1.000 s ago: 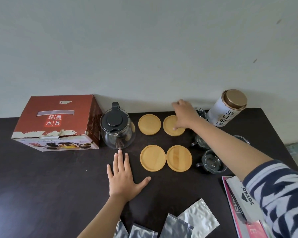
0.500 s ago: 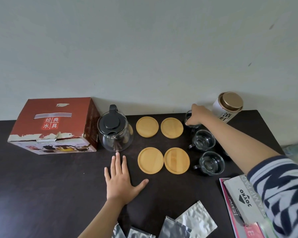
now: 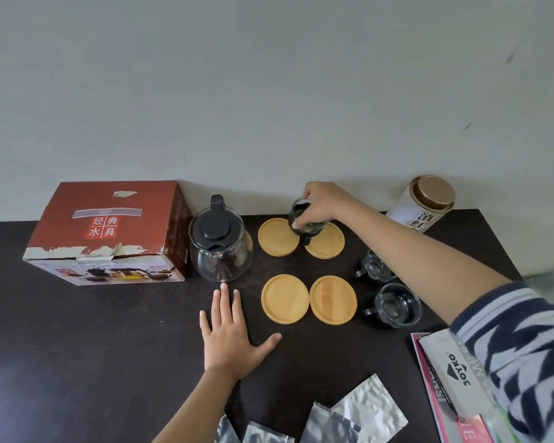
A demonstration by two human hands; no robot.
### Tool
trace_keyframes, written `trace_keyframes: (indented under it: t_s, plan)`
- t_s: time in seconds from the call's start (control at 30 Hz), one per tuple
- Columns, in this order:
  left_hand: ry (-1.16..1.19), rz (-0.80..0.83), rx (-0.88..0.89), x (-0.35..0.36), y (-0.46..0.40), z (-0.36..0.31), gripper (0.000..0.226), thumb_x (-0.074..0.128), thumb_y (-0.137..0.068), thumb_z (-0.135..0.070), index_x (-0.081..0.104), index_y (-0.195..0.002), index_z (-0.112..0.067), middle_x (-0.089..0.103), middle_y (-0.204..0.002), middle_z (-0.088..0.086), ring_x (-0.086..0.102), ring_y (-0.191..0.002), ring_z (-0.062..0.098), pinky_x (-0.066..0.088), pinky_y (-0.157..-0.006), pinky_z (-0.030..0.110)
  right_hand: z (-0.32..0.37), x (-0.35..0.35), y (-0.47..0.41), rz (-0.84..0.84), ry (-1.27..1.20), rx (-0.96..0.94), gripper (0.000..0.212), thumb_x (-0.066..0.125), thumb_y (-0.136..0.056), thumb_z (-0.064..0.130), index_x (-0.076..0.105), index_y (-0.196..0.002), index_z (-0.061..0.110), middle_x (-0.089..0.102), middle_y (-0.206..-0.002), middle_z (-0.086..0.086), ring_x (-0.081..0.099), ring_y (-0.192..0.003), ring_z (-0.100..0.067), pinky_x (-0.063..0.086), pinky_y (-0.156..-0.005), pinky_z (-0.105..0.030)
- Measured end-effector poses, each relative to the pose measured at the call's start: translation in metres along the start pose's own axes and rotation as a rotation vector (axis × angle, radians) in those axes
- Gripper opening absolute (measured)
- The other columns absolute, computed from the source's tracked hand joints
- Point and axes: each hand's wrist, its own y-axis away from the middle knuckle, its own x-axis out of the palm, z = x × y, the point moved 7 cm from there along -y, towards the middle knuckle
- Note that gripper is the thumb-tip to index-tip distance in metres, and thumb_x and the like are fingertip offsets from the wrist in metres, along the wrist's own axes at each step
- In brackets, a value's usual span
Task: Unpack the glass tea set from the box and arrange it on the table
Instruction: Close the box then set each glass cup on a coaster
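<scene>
Right hand point(image 3: 322, 204) grips a small clear glass teacup point(image 3: 302, 217) from above, held over the two back round bamboo coasters point(image 3: 277, 237) just right of the clear glass teapot with black lid point(image 3: 219, 243). Left hand point(image 3: 229, 330) lies flat, fingers spread, on the dark brown table point(image 3: 77, 346) in front of the teapot. Two more glass cups point(image 3: 395, 305) sit right of the front coasters point(image 3: 285, 298); red cardboard box point(image 3: 109, 233) stands left of the teapot.

A white tea canister point(image 3: 424, 206) stands at the back right; silver foil sachets point(image 3: 362, 414) lie near the front edge.
</scene>
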Motion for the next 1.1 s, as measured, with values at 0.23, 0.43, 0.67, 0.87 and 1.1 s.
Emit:
trace_keyframes:
  t_s: [0.23,0.43,0.67,0.87,1.1]
  plan:
    - [0.002,-0.005,0.005,-0.001,0.001,0.0,0.122,0.025,-0.064,-0.095,0.023,-0.15,-0.008,0.006,-0.16,0.012,0.003,-0.148,0.027,0.014,-0.114,0.055,0.039,0.04,-0.019,-0.032,0.045,-0.058,0.077,0.079,-0.065,0.052,0.052,-0.126,0.013,0.06,-0.119,-0.005,0.058,-0.106,-0.026,0.052,-0.079,-0.034]
    - [0.005,-0.002,0.004,0.001,0.0,0.001,0.123,0.025,-0.064,-0.095,0.022,-0.15,-0.008,0.005,-0.16,0.012,0.002,-0.148,0.027,0.013,-0.114,0.056,0.045,0.056,-0.028,-0.059,0.106,-0.049,0.077,0.078,-0.068,0.051,0.048,-0.128,0.013,0.058,-0.123,-0.007,0.057,-0.109,-0.029,0.049,-0.074,-0.034]
    - [0.021,0.008,0.005,0.0,0.001,0.001,0.124,0.026,-0.063,-0.095,0.016,-0.152,-0.009,-0.002,-0.161,0.011,-0.006,-0.148,0.026,0.007,-0.115,0.055,0.026,0.057,-0.018,-0.013,0.039,0.008,0.091,0.068,-0.071,0.066,0.036,-0.136,0.011,0.05,-0.128,-0.013,0.054,-0.111,-0.031,0.052,-0.084,-0.041]
    - [0.002,-0.004,-0.006,-0.002,0.002,0.002,0.123,0.026,-0.063,-0.094,0.014,-0.152,-0.009,-0.002,-0.161,0.01,-0.005,-0.148,0.026,0.009,-0.116,0.054,-0.05,0.029,0.015,0.052,0.061,0.13,0.085,0.063,-0.08,0.06,0.036,-0.141,0.008,0.047,-0.14,-0.012,0.049,-0.123,-0.03,0.047,-0.094,-0.038]
    - [0.002,-0.017,-0.006,-0.002,0.001,0.001,0.123,0.027,-0.063,-0.094,0.016,-0.152,-0.009,0.0,-0.161,0.01,-0.002,-0.148,0.026,0.011,-0.115,0.054,-0.133,0.021,0.059,0.201,0.155,0.356,0.094,0.069,-0.077,0.059,0.031,-0.145,0.006,0.041,-0.147,-0.012,0.044,-0.131,-0.031,0.042,-0.099,-0.038]
